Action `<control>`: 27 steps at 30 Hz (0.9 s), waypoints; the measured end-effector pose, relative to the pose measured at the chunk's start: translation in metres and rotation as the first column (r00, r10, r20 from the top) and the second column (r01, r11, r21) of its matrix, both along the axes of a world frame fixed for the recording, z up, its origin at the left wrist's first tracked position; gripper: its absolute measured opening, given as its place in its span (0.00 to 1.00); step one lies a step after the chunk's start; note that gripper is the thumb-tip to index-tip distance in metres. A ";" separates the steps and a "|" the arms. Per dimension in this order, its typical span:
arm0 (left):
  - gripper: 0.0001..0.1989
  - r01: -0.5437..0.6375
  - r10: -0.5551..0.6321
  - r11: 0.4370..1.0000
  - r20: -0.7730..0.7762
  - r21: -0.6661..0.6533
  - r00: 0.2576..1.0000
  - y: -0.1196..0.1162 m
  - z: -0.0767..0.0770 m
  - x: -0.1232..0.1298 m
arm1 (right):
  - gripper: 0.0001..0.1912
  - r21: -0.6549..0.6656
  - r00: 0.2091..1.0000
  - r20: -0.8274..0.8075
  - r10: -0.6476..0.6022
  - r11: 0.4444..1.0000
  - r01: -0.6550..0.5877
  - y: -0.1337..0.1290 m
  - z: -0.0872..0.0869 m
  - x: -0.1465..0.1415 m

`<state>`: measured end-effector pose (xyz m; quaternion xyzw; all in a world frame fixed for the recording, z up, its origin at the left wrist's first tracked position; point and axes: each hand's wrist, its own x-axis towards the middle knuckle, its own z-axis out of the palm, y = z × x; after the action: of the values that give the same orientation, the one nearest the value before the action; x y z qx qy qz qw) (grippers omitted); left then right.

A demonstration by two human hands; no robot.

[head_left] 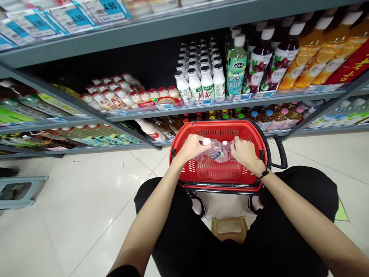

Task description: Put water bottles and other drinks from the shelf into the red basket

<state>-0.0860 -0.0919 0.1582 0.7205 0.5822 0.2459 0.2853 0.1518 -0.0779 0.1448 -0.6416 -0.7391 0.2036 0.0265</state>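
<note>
Black trousers (196, 238) spread to either side of a beige plastic stool (229, 223) as two bare hands work inside a red shopping basket (225, 187), set against the lower edge of a supermarket shelf (161, 110). The left hand (191, 148) has its grip closed on a white-capped clear bottle (219, 153), tilted over the basket's middle, its blue-and-white label too small to read. The right hand (245, 154), a black cord bracelet (263, 174) at the wrist, curls its fingers beside a second white-capped bottle (225, 144); whether that grip holds anything cannot be told. Another clear bottle (198, 158) lies partly hidden under the left hand. The basket's black handle (281, 154) juts out past its right edge.

Along the shelf's front edge, white bottles (206, 86) marked "AD" in red and green stand in rows, left of a green bottle (236, 67) bearing Chinese characters. Next come dark bottles (258, 61) with grapes on their labels, then orange drinks (302, 63) showing sliced fruit. Red-capped small bottles (111, 94) lean toward the left, some in red wrap. Price cards (108, 8) at the upper left corner read "4.90."
</note>
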 end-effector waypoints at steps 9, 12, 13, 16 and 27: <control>0.05 0.092 -0.285 0.918 -0.480 -0.386 0.829 0.026 -0.113 0.008 | 0.21 -0.365 0.917 0.218 0.334 0.899 -0.241 0.001 0.006 0.019; 0.09 0.018 -0.294 0.885 -0.527 -0.465 0.797 0.024 -0.147 0.004 | 0.20 -0.446 0.908 0.191 0.374 0.857 -0.259 0.000 0.008 0.023; 0.11 -0.009 -0.291 0.875 -0.541 -0.484 0.789 0.024 -0.156 0.003 | 0.20 -0.460 0.906 0.185 0.380 0.849 -0.262 -0.001 0.009 0.024; 0.15 -0.076 -0.275 0.854 -0.571 -0.514 0.773 0.025 -0.177 0.000 | 0.20 -0.475 0.908 0.167 0.384 0.839 -0.268 -0.001 0.010 0.027; 0.19 -0.262 -0.149 0.828 -0.645 -0.496 0.750 0.045 -0.217 -0.001 | 0.19 -0.480 0.904 0.109 0.413 0.818 -0.316 0.010 0.000 0.008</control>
<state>-0.0873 -0.0471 -0.0591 0.6252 0.7126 -0.1962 0.2507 0.1594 -0.0681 0.1448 -0.4935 -0.7792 0.3024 -0.2403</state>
